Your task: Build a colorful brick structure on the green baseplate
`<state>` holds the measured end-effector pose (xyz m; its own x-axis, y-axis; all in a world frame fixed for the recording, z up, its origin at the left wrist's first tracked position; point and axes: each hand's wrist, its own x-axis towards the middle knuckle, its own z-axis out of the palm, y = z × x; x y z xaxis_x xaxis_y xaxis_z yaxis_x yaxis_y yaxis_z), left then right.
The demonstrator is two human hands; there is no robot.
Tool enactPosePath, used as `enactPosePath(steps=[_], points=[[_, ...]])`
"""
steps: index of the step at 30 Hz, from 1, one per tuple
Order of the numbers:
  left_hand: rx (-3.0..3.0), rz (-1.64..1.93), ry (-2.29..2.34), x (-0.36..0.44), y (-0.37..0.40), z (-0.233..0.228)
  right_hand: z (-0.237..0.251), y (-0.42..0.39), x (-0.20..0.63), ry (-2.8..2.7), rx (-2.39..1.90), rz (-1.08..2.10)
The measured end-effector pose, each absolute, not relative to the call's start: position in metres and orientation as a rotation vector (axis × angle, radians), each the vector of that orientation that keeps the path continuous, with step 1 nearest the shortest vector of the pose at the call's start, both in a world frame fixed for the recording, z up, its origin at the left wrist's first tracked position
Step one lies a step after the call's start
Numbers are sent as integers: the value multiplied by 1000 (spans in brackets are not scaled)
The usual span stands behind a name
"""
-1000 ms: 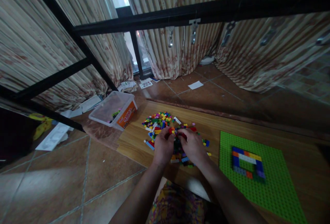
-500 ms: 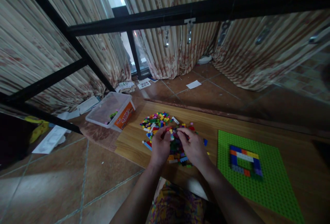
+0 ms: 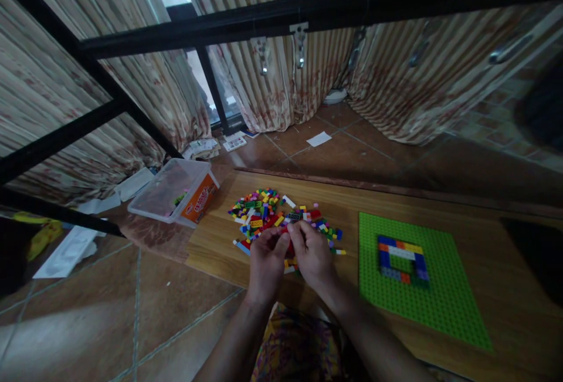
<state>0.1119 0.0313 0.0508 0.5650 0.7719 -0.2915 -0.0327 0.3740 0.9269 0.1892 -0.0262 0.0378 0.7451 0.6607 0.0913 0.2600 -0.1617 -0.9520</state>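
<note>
Over a pile of colourful toy building bricks [image 3: 259, 201], my two hands meet at the fingertips. My left hand [image 3: 267, 260] is closed, thumb and fingers pinching a small red brick [image 3: 285, 230] that is mostly covered. From the other side, my right hand [image 3: 313, 253] pinches at the same brick with its fingers pressed together. To the right lies a green studded baseplate [image 3: 457, 300]. On it stands a rectangular ring of bricks [image 3: 421, 264] in blue, orange, yellow, white and grey, with an open middle.
A clear plastic box [image 3: 160, 185] with an orange label stands at the left end of the wooden table [image 3: 211, 247]. A dark flat object [image 3: 534, 256] lies at the far right. Black metal bars [image 3: 246, 21] cross in front of striped curtains. Papers lie on the tiled floor.
My hands have drawn closer together, fingertips now meeting around the red brick. The view has turned slightly to the right, so the table and box appear further left.
</note>
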Motion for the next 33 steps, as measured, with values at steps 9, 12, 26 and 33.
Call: enactPosePath(steps=[9,12,26,33], points=[[996,595,795,110,28,50,22,-24,187,-567,-1615,480],[922,594,786,109,29,51,18,-24,195,-546,-1636,477],[1511,696,1032,82,71,27,9,-34,232,-1210,-2538,74],[1641,667,1026,88,72,20,10,-40,238,-1179,-2481,-2]])
